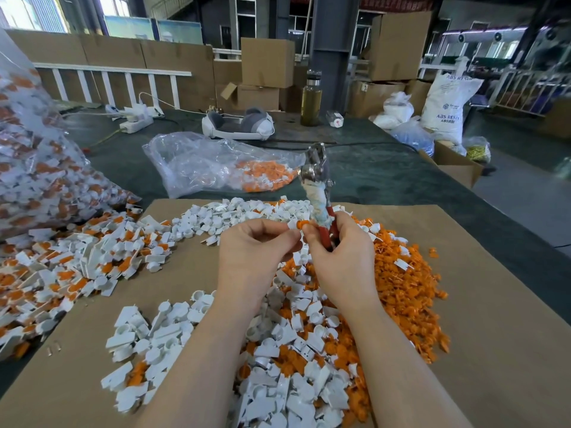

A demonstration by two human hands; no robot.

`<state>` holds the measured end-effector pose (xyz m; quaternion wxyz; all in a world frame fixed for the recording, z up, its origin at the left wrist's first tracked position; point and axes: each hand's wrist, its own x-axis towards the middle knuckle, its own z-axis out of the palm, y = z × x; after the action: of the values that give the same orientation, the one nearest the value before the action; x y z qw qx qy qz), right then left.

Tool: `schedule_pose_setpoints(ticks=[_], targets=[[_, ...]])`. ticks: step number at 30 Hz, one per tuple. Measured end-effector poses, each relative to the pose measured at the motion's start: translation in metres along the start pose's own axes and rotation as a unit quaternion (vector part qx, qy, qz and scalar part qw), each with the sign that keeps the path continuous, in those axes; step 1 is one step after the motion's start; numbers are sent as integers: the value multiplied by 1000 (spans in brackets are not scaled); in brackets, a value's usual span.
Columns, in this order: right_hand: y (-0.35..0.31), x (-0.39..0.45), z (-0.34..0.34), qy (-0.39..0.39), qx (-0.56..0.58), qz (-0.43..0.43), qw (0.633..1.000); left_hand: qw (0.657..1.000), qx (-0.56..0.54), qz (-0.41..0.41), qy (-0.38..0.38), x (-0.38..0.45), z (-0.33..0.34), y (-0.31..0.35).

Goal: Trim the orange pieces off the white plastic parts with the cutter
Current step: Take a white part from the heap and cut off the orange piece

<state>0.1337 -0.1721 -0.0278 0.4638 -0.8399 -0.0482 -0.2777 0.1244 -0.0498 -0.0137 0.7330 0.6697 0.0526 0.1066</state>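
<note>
My right hand (340, 257) grips the red handles of the cutter (318, 177), whose metal jaws point up and away. My left hand (256, 251) pinches a small white plastic part with an orange piece (298, 225) between the two hands, right beside the cutter handles. Below my hands lies a heap of white parts (278, 350) mixed with orange. A pile of loose orange pieces (411, 291) spreads to the right. Untrimmed white-and-orange parts (77, 267) cover the left of the brown cardboard sheet (494, 350).
A large clear bag of untrimmed parts (34, 168) stands at the left. Another clear bag (216, 165) lies behind the cardboard. Farther back are a grey-white headset (238, 125), a bottle (310, 100), a power strip (136, 122), cardboard boxes and white sacks (445, 103).
</note>
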Motion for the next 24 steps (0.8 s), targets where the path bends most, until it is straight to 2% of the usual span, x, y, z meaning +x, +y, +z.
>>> schedule_pose_setpoints(ticks=[8,13,20,24], targets=[[-1,0,0,7,0,-13,1000,997,63,34,13,-2,2,2],[1,1,1,-1,12,-16,1000,997,61,30,26,-2,3,3],[6,3,-1,-49,22,-16,998,994,91,37,44,0,4,-1],[7,5,-3,-105,18,1,994,991,117,41,58,3,2,-3]])
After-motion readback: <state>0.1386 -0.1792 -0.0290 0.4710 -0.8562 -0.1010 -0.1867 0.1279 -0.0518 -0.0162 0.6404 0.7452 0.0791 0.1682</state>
